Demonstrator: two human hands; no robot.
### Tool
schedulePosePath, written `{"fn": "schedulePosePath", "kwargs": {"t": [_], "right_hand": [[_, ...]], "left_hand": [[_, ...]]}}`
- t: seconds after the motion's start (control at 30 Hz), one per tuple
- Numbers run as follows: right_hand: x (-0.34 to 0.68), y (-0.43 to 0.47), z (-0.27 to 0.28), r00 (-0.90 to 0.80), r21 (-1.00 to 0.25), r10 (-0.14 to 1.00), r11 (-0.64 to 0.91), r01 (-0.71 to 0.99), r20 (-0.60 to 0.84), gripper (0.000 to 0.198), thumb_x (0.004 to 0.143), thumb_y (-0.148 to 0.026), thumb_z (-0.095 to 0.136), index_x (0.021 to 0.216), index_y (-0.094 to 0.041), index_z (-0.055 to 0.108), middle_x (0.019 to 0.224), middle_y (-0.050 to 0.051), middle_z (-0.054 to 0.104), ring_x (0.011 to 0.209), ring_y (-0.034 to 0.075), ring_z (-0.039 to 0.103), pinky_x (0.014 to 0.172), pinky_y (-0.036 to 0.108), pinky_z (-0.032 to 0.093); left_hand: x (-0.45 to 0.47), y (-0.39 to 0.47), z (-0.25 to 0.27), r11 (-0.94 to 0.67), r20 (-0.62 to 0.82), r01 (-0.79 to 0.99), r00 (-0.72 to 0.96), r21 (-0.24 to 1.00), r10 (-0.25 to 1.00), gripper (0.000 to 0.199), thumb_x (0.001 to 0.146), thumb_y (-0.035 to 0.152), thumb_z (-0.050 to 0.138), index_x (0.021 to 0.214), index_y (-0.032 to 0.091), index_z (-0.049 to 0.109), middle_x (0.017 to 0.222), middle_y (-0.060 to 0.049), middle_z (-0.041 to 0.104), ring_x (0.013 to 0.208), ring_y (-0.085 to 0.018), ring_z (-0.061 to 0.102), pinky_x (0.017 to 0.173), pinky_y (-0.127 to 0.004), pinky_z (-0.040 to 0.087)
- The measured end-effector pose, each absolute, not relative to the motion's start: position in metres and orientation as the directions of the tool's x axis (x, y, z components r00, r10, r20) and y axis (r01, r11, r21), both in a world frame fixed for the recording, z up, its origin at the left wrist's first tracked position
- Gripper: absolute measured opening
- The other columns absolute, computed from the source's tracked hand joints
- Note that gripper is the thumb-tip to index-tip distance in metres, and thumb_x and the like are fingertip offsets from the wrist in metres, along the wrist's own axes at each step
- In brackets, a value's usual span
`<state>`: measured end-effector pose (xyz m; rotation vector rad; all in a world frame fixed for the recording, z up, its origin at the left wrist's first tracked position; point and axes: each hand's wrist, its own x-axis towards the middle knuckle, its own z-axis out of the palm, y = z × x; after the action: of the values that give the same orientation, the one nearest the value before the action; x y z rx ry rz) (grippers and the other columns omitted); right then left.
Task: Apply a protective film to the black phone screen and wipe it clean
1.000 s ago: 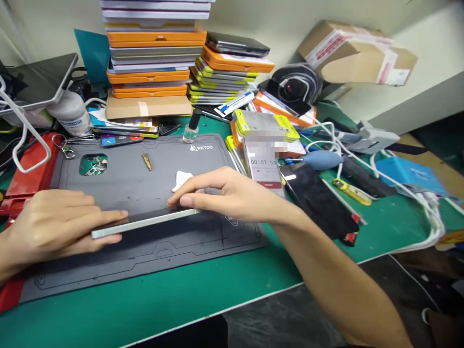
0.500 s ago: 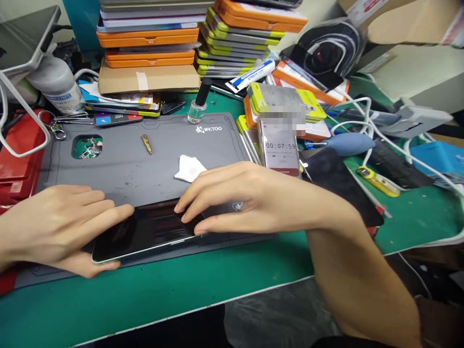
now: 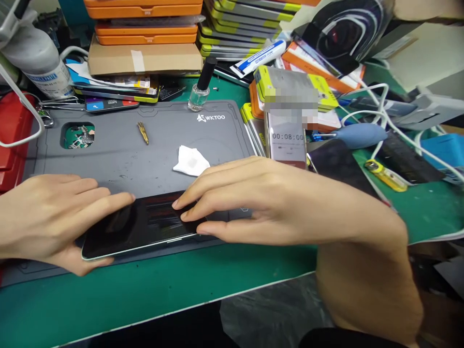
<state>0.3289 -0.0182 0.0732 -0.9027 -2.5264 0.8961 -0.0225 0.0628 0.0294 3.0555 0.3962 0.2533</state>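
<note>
A black-screened smartphone [image 3: 141, 224] with a pale frame lies screen up over the front part of the grey work mat [image 3: 119, 164]. My left hand [image 3: 61, 217] grips its left end, index finger along the far edge and thumb at the near edge. Fingertips of my right hand [image 3: 239, 203] press on the screen near the right end, while the thumb sits at the near long edge. The phone's right end is partly hidden under my right hand. Just beyond the phone are a crumpled white wipe [image 3: 191, 161] and some brass-coloured screwdriver bits [image 3: 143, 133].
A small glass bottle [image 3: 199, 96] with a black cap stands at the mat's back edge. To the right, a phone showing a timer [image 3: 287, 145] leans on boxes, near a blue air blower [image 3: 362, 136]. Small metal parts [image 3: 80, 137] fill the mat's recess.
The camera view has shifted a little, so the bench items sit higher in it. Both hands keep about the same hold on the smartphone. The timer went from 00:07:59 to 00:08:00.
</note>
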Motion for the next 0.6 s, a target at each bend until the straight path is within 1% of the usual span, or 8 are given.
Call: {"fn": "schedulePosePath", "kwargs": {"t": [0.07,0.13,0.2,0.3,0.37,0.47,0.53,0.6], "right_hand": [[0.328,-0.018,0.073,-0.752,-0.644,0.655,0.610,0.461,0.082,0.018,0.106,-0.019,0.066,0.118,-0.015,0.079,0.128,0.007,0.081,0.119,0.017,0.075,0.104,0.030,0.057],[0.328,-0.019,0.073,-0.754,-0.646,0.652,0.610,0.459,0.081,0.018,0.106,-0.019,0.066,0.119,-0.016,0.079,0.129,0.007,0.080,0.119,0.017,0.074,0.105,0.030,0.056],[0.327,-0.019,0.073,-0.758,-0.643,0.649,0.609,0.465,0.066,0.017,0.105,-0.019,0.066,0.118,-0.017,0.078,0.129,0.007,0.079,0.120,0.018,0.073,0.105,0.031,0.056],[0.325,-0.019,0.070,-0.755,-0.614,0.655,0.611,0.500,0.037,0.019,0.105,-0.022,0.067,0.121,-0.020,0.076,0.133,0.006,0.077,0.123,0.020,0.071,0.106,0.033,0.055],[0.324,-0.019,0.066,-0.743,-0.586,0.669,0.609,0.535,0.016,0.022,0.104,-0.024,0.068,0.125,-0.021,0.073,0.140,0.007,0.073,0.129,0.023,0.068,0.110,0.037,0.054],[0.324,-0.016,0.060,-0.718,-0.553,0.696,0.589,0.589,-0.024,0.033,0.101,-0.028,0.073,0.132,-0.019,0.068,0.149,0.011,0.066,0.137,0.027,0.062,0.113,0.043,0.054],[0.325,-0.014,0.056,-0.705,-0.545,0.708,0.573,0.612,-0.046,0.045,0.099,-0.034,0.077,0.139,-0.019,0.064,0.150,0.012,0.064,0.138,0.030,0.060,0.113,0.046,0.054],[0.326,-0.013,0.054,-0.698,-0.545,0.714,0.562,0.622,-0.060,0.057,0.096,-0.039,0.081,0.145,-0.020,0.060,0.149,0.012,0.063,0.139,0.031,0.059,0.113,0.047,0.054]], "left_hand": [[-0.022,0.062,0.030,-0.981,0.106,0.190,0.977,-0.026,0.187,0.070,0.097,0.062,0.052,0.152,0.018,0.053,0.087,-0.005,0.074,0.072,-0.025,0.071,0.062,-0.038,0.053],[-0.020,0.060,0.032,-0.981,0.078,0.181,0.981,-0.066,0.176,0.076,0.099,0.060,0.047,0.158,0.013,0.045,0.091,-0.007,0.073,0.077,-0.027,0.072,0.066,-0.039,0.053],[-0.017,0.058,0.035,-0.979,0.050,0.192,0.981,-0.072,0.189,0.078,0.099,0.062,0.046,0.160,0.014,0.042,0.096,-0.008,0.074,0.081,-0.028,0.072,0.068,-0.039,0.053],[-0.014,0.056,0.040,-0.967,0.013,0.234,0.972,-0.096,0.234,0.075,0.101,0.070,0.044,0.154,0.018,0.047,0.101,-0.008,0.074,0.085,-0.028,0.071,0.070,-0.040,0.052],[-0.011,0.057,0.041,-0.957,-0.016,0.273,0.961,-0.099,0.276,0.070,0.102,0.072,0.043,0.150,0.021,0.050,0.105,-0.008,0.072,0.089,-0.029,0.071,0.070,-0.040,0.052],[-0.010,0.060,0.039,-0.940,-0.029,0.335,0.941,-0.064,0.337,0.068,0.101,0.069,0.050,0.150,0.022,0.050,0.121,-0.011,0.069,0.103,-0.032,0.070,0.074,-0.042,0.057],[-0.010,0.063,0.035,-0.932,-0.007,0.364,0.932,0.007,0.364,0.069,0.096,0.067,0.058,0.149,0.023,0.050,0.138,-0.014,0.065,0.114,-0.036,0.067,0.084,-0.048,0.060],[-0.011,0.065,0.031,-0.915,0.010,0.391,0.919,0.095,0.394,0.070,0.092,0.066,0.061,0.148,0.026,0.050,0.147,-0.013,0.061,0.122,-0.037,0.065,0.091,-0.050,0.061]]}}
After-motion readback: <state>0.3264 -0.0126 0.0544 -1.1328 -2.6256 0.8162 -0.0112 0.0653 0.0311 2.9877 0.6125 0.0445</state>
